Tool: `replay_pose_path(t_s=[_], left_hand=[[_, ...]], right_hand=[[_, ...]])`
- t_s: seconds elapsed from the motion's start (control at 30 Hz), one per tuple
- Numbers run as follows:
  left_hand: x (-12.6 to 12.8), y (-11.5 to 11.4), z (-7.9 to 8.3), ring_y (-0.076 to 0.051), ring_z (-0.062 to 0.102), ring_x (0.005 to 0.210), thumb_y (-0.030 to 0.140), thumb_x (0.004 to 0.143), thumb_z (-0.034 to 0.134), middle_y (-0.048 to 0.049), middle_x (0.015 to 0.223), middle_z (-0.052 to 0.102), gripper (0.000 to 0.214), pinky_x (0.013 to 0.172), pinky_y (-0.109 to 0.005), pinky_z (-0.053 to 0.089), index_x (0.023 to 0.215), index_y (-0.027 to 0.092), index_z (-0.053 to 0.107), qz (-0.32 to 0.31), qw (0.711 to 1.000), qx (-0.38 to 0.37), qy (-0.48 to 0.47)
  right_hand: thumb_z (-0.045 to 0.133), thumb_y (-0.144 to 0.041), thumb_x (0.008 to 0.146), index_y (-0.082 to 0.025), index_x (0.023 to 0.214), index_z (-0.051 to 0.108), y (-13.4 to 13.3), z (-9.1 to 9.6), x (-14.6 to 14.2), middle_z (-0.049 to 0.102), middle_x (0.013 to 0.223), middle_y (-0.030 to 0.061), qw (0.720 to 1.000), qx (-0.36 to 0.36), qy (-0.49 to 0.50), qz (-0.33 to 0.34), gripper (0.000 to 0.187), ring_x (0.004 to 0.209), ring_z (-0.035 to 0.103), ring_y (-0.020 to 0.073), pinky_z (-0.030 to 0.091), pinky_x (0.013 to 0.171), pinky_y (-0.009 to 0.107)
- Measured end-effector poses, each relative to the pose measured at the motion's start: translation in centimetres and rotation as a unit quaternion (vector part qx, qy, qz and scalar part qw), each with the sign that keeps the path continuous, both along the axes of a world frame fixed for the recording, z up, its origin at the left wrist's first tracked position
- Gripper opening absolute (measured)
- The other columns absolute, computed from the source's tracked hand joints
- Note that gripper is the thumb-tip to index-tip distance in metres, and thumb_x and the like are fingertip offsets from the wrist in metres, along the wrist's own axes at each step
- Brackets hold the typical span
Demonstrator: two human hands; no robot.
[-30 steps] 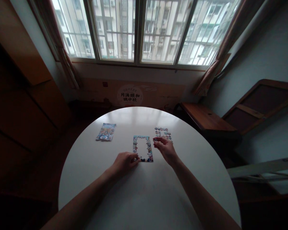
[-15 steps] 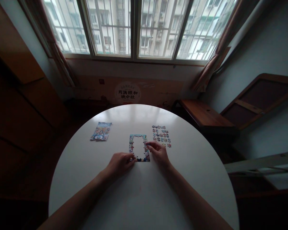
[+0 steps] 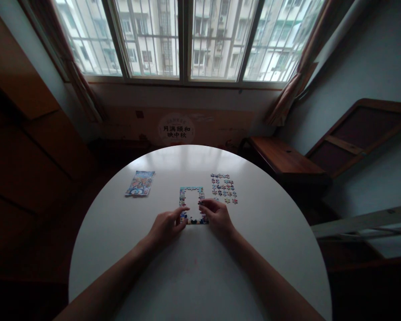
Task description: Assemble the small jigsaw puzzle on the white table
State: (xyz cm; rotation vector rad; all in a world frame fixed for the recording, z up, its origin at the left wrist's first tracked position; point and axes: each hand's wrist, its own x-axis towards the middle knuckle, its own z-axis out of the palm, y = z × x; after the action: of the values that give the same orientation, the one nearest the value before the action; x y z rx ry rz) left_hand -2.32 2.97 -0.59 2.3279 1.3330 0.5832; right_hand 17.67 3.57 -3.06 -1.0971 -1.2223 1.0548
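A rectangular border of joined jigsaw pieces, the puzzle frame [image 3: 182, 196], lies on the white round table, its middle bare tabletop. At its lower left corner rests my left hand [image 3: 169, 224], thumb and forefinger apart with nothing between them. My right hand [image 3: 218, 216] reaches over the frame's right side, its fingertips pinching a small dark puzzle piece [image 3: 201, 203] near the inner edge. Loose puzzle pieces [image 3: 224, 187] are laid out in rows just beyond my right hand.
On the left of the table [image 3: 120, 249] lies a colourful printed packet [image 3: 141, 183]. Beyond the table's far right edge stands a wooden bench [image 3: 284, 156]. A barred window [image 3: 183, 40] fills the wall ahead.
My right hand has moved slightly left with the pinched piece, from the frame's right side towards its inside. The left forefinger has lifted and spread away from the thumb.
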Motion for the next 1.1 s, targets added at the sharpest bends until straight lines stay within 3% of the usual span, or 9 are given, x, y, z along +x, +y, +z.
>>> replay_pose_path(t_s=[0.17,0.3,0.53,0.83,1.1], left_hand=[[0.2,-0.2,0.0,-0.008,0.051,0.052,0.03,0.084,0.05,0.0043,0.064,0.06,0.039,0.053,-0.017,0.035,0.122,0.026,0.055,-0.005,0.999,0.004,-0.031],[0.3,-0.3,-0.4,-0.007,0.05,0.05,0.031,0.085,0.051,0.0038,0.062,0.06,0.035,0.053,-0.016,0.035,0.119,0.024,0.058,-0.008,0.998,0.028,-0.06],[0.2,-0.1,-1.0,-0.007,0.05,0.049,0.03,0.085,0.053,0.0024,0.059,0.061,0.023,0.054,-0.016,0.037,0.098,0.02,0.069,-0.019,0.994,0.063,-0.082],[0.3,-0.3,-0.7,-0.007,0.051,0.049,0.028,0.083,0.055,0.0043,0.06,0.06,0.028,0.052,-0.016,0.036,0.108,0.021,0.062,-0.007,0.995,0.054,-0.089],[0.4,-0.4,-0.5,-0.007,0.052,0.049,0.028,0.083,0.056,0.0036,0.059,0.061,0.022,0.052,-0.017,0.036,0.101,0.02,0.065,-0.009,0.995,0.05,-0.082]], right_hand=[[0.068,-0.037,0.07,-0.017,0.075,0.061,-0.4,0.8,-0.1,0.057,0.063,-0.0012,0.997,0.029,-0.064,0.03,0.021,0.056,0.052,0.0112,0.042,0.052,0.024],[0.064,-0.037,0.076,-0.018,0.077,0.066,-0.7,1.3,0.0,0.057,0.07,0.0012,0.988,0.075,-0.124,0.044,0.019,0.062,0.052,0.0124,0.042,0.055,0.025],[0.06,-0.029,0.081,-0.023,0.082,0.067,-1.1,1.5,-0.4,0.063,0.08,0.0036,0.961,0.151,-0.229,0.022,0.01,0.085,0.053,0.0193,0.043,0.078,0.034],[0.062,-0.03,0.08,-0.025,0.094,0.068,-1.4,1.3,-0.8,0.062,0.08,0.0035,0.971,0.132,-0.2,0.018,0.016,0.078,0.056,0.0178,0.045,0.07,0.031],[0.064,-0.031,0.076,-0.021,0.081,0.065,-1.6,1.3,-1.0,0.06,0.075,0.0018,0.976,0.103,-0.188,0.025,0.011,0.068,0.054,0.014,0.044,0.058,0.025]])
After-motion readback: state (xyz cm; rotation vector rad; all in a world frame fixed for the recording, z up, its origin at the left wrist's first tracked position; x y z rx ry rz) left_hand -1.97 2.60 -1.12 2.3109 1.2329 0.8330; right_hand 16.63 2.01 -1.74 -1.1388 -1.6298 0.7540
